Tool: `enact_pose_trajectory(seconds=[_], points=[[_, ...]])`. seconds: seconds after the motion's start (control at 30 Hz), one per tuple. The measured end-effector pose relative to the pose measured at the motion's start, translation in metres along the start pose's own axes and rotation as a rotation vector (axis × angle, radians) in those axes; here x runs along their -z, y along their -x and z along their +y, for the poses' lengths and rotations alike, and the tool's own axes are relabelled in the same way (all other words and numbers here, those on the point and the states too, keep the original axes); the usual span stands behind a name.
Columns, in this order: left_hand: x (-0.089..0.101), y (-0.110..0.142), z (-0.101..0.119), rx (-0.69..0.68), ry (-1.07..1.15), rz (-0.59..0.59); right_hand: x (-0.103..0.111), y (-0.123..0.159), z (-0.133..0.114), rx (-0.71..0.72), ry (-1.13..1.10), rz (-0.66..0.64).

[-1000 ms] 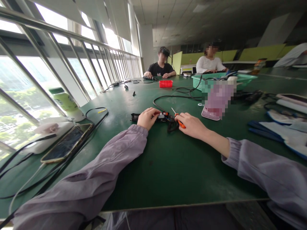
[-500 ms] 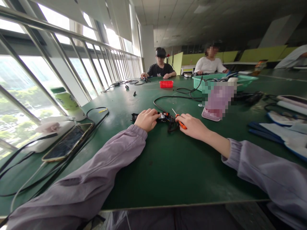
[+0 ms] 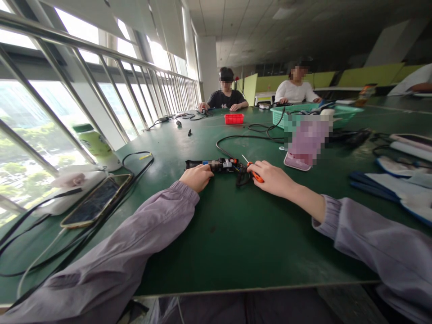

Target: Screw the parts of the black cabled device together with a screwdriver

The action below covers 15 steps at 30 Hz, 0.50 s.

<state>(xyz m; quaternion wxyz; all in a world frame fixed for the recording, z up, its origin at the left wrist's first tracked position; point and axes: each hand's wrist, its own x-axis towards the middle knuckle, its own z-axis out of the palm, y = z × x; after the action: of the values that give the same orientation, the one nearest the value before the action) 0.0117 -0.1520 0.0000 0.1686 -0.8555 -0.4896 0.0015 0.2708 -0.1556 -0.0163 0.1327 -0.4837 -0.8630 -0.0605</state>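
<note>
A long black device (image 3: 227, 165) with its housing off lies crosswise on the green table, its inner parts, wires and a small orange piece exposed. My left hand (image 3: 197, 177) is closed around the near side of its left half, with the fingertips partly hidden. My right hand (image 3: 270, 177) grips a screwdriver (image 3: 255, 173) by its orange and black handle, just right of the device. The screwdriver's thin shaft points up and to the left, away from the device. Dark wiring (image 3: 242, 180) hangs together at the device's right end, beside the right fingers.
A black cable (image 3: 232, 137) curves behind the device. Farther back are a red box (image 3: 234, 119) and a green basket (image 3: 278, 118). At left lie a phone (image 3: 97, 200), cords and a bottle (image 3: 96, 144); at right, gloves (image 3: 398, 189). Two people sit across the table.
My left hand has drawn back left and toward me, uncovering the device's middle and a blue part. My right hand and the screwdriver have stayed almost still.
</note>
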Motion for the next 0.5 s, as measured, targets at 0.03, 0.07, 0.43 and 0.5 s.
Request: enact_pose_trajectory(seconds=[0.03, 0.07, 0.43, 0.5], points=[[0.001, 0.000, 0.000, -0.018, -0.009, -0.009, 0.000, 0.000, 0.000, -0.003, 0.000, -0.001], [0.002, -0.001, -0.001, -0.038, -0.021, -0.012, 0.000, 0.001, 0.000, -0.005, -0.001, -0.003], [-0.009, -0.005, 0.001, -0.024, 0.035, 0.264, 0.001, 0.001, -0.001, 0.002, 0.011, 0.001], [-0.010, -0.010, 0.004, -0.020, 0.085, 0.341, 0.001, 0.001, -0.001, 0.002, 0.014, 0.001]])
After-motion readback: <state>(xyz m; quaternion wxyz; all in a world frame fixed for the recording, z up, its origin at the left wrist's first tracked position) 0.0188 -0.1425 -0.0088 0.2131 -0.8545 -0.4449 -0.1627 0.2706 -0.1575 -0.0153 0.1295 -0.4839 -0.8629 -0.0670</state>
